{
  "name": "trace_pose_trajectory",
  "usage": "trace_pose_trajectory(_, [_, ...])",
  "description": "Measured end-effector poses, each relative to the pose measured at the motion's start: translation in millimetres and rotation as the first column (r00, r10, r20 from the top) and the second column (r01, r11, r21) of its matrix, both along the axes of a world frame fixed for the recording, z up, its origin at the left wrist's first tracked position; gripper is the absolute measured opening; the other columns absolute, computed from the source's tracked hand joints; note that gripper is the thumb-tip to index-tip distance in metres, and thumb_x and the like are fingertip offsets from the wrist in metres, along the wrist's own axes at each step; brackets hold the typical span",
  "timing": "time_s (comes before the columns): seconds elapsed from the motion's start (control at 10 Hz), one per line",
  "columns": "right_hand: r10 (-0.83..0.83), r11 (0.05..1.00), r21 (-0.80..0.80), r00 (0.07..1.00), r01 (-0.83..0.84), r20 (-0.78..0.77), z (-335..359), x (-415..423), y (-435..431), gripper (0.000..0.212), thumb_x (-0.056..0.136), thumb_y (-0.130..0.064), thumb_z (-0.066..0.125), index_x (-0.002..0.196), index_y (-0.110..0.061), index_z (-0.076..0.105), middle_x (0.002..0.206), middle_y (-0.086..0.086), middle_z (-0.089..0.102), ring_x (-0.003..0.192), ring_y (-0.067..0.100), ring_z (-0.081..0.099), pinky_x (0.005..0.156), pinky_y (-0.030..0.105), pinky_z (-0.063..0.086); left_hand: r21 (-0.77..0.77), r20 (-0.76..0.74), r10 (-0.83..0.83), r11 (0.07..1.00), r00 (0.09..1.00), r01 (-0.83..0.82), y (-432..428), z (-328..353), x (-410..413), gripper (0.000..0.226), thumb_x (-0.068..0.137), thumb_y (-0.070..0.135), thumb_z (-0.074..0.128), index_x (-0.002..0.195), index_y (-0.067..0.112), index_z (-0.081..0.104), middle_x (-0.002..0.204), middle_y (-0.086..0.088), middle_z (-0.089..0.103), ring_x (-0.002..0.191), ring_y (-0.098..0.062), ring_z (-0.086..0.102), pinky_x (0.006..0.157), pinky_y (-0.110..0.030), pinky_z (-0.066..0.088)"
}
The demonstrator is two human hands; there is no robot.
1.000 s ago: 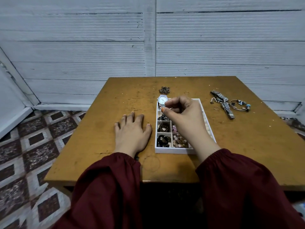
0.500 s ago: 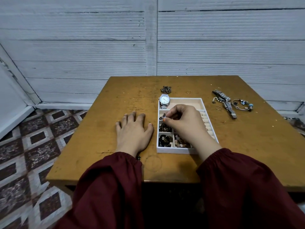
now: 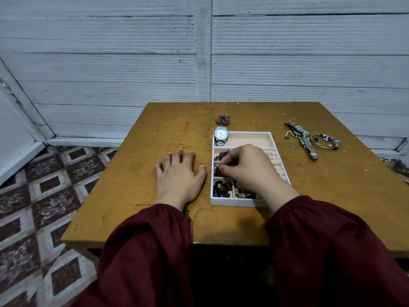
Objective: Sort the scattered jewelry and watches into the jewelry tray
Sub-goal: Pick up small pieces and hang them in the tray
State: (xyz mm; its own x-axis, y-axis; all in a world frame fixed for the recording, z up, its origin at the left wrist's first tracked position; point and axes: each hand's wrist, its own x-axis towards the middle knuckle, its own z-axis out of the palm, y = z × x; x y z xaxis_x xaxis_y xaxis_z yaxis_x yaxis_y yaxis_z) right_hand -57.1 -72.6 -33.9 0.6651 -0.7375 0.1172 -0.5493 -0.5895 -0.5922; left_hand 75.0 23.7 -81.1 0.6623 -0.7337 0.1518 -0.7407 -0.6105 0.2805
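Right hand (image 3: pixel 247 167): fingers curled, thumb and forefinger closed together on a small dark piece (image 3: pixel 218 170), low in the middle-left compartment of the jewelry tray (image 3: pixel 238 202)
Left hand (image 3: pixel 180 173): flat on the table (image 3: pixel 155 134), fingers straight, holding nothing, just beside the tray's left wall
Loose things: silver watch (image 3: pixel 302 139) and bangle (image 3: pixel 324 141), to the upper right of the tray
Watch axis: from upper left to lower right
Nearer hand: the right one, I judge; it must let go first

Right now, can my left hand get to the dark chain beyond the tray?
Probably yes: the left hand lies flat on the table, only bare wood between it and the chain.
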Motion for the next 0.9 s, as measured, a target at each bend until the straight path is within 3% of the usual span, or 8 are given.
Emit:
trace_pose_trajectory(0.2, [-0.004,1.000,-0.004,1.000,0.004,-0.001,1.3,0.6,-2.0,0.022,0.074,-0.014,0.065,0.063,-0.034,0.062,0.064,-0.014,0.065,0.073,0.009,0.062,0.075,0.029,0.050,0.002,-0.004,-0.003,1.000,1.000,0.003,0.3,0.0,0.5,0.055,0.092,0.055,0.033,0.142,0.032,0.036,0.154,-0.002,0.026,0.142,-0.025,0.017,0.114,-0.050,0.013])
trace_pose_trajectory(0.4, [-0.024,1.000,0.012,0.999,0.023,0.049,2.1,-0.5,-2.5,0.023,0.074,-0.014,0.067,0.063,-0.033,0.060,0.065,-0.014,0.065,0.080,0.012,0.064,0.080,0.035,0.052,0.002,-0.012,-0.005,1.000,1.000,0.005,0.4,0.6,0.6,0.055,0.092,0.054,0.033,0.142,0.032,0.036,0.154,-0.002,0.026,0.142,-0.025,0.017,0.114,-0.049,0.012])
trace_pose_trajectory(0.6, [-0.054,0.997,0.070,0.990,0.045,0.131,2.2,-5.3,-4.2,0.023,0.076,-0.014,0.066,0.065,-0.033,0.061,0.065,-0.010,0.066,0.080,0.023,0.064,0.075,0.045,0.055,0.005,-0.013,-0.007,1.000,1.000,0.007,1.3,1.1,-0.1,0.055,0.093,0.054,0.032,0.143,0.032,0.035,0.155,-0.002,0.026,0.143,-0.025,0.016,0.114,-0.049,0.011])
trace_pose_trajectory(0.7, [-0.063,0.995,0.093,0.980,0.046,0.190,2.3,-9.0,-4.8,0.022,0.076,-0.014,0.065,0.064,-0.034,0.062,0.064,-0.010,0.066,0.078,0.023,0.065,0.075,0.043,0.055,0.005,-0.014,-0.006,1.000,1.000,0.006,1.7,0.6,-1.0,0.054,0.093,0.054,0.032,0.142,0.031,0.035,0.154,-0.003,0.026,0.142,-0.025,0.017,0.114,-0.049,0.013])
trace_pose_trajectory(0.8, [-0.072,0.996,0.071,0.973,0.058,0.220,6.5,-16.5,-2.9,0.018,0.078,-0.019,0.068,0.069,-0.034,0.064,0.073,-0.010,0.068,0.076,0.010,0.063,0.071,0.027,0.049,0.002,-0.033,-0.005,1.000,0.999,0.006,2.1,2.2,-2.8,0.053,0.093,0.052,0.034,0.141,0.030,0.037,0.154,-0.003,0.027,0.142,-0.026,0.018,0.114,-0.049,0.013])
trace_pose_trajectory(0.9, [-0.081,0.995,0.075,0.966,0.065,0.244,8.4,-25.8,-2.8,0.016,0.080,-0.020,0.067,0.071,-0.033,0.065,0.073,-0.010,0.070,0.073,0.004,0.064,0.074,0.031,0.052,-0.040,-0.037,0.005,0.999,0.999,-0.006,2.9,5.5,-5.3,0.046,0.095,0.045,0.037,0.135,0.026,0.046,0.148,-0.004,0.036,0.138,-0.026,0.026,0.112,-0.046,0.019])
